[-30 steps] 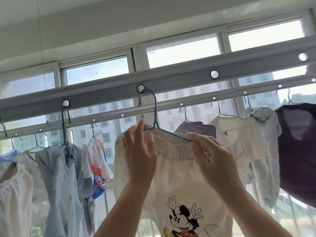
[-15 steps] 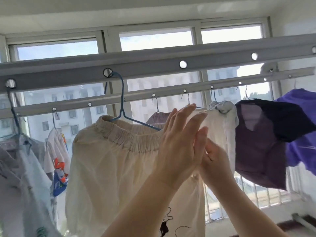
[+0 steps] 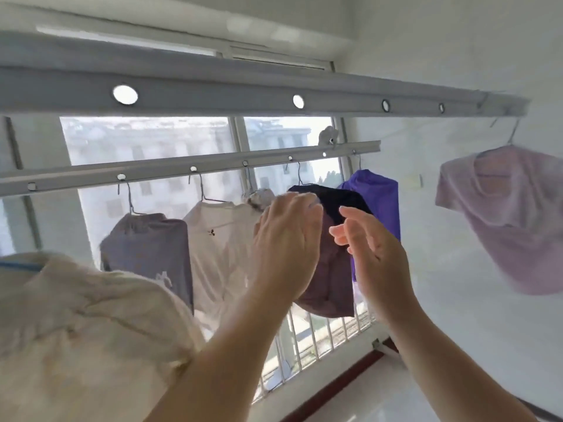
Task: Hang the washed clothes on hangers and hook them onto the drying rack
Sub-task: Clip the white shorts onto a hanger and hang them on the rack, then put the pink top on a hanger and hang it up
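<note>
Clothes (image 3: pixel 149 248) hang without readable writing; left hand (image 3: pixel 286 242) and right hand (image 3: pixel 374 257) empty, fingers straight.

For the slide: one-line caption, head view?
Both open hands raised before clothes hung along the drying rack.

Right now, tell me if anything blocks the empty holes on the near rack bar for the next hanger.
Nothing visible does. The near rack bar shows open holes with no hook in them. The left hand and right hand are open, lower down, in front of the dark purple garment on the far bar.
</note>
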A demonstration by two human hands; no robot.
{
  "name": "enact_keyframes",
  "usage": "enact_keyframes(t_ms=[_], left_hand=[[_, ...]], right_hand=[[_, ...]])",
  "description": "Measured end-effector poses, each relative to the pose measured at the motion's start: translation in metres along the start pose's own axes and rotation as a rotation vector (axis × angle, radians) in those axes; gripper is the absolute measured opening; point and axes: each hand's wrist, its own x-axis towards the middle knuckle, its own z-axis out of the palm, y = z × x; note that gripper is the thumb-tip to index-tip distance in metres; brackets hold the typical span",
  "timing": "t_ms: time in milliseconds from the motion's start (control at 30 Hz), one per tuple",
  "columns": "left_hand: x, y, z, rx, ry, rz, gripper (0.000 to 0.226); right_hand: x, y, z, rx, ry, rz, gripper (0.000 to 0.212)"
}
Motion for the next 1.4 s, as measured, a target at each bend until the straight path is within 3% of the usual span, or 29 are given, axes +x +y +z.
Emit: enact_keyframes(t_ms=[167,367,667,967,1200,1400], left_hand=[[0.014,0.025,0.071,-0.144,-0.071,-0.02,0.05],[0.034,0.056,0.162,-0.27,-0.226,-0.068,0.041],[0.07,0.096,0.27,-0.362,-0.339,-0.055,0.035],[0.1,0.103,0.323,-0.427,-0.37,-0.064,0.033],[0.135,0.079,0.358,-0.415,-0.378,-0.005,0.033],[0.17,0.048,0.385,-0.309,-0.369,0.116,0.037]], right_hand=[[0.042,0.045,-0.07,-0.2,0.064,0.079,0.027],[0.075,0.104,-0.151,-0.364,0.162,0.131,0.031],[0.121,0.169,-0.24,-0.54,0.153,0.215,0.031],[0.172,0.199,-0.278,-0.695,0.115,0.176,0.025],[0.209,0.235,-0.278,-0.806,0.008,0.247,0.028],[0.248,0.268,-0.272,-0.924,0.039,0.257,0.028]])
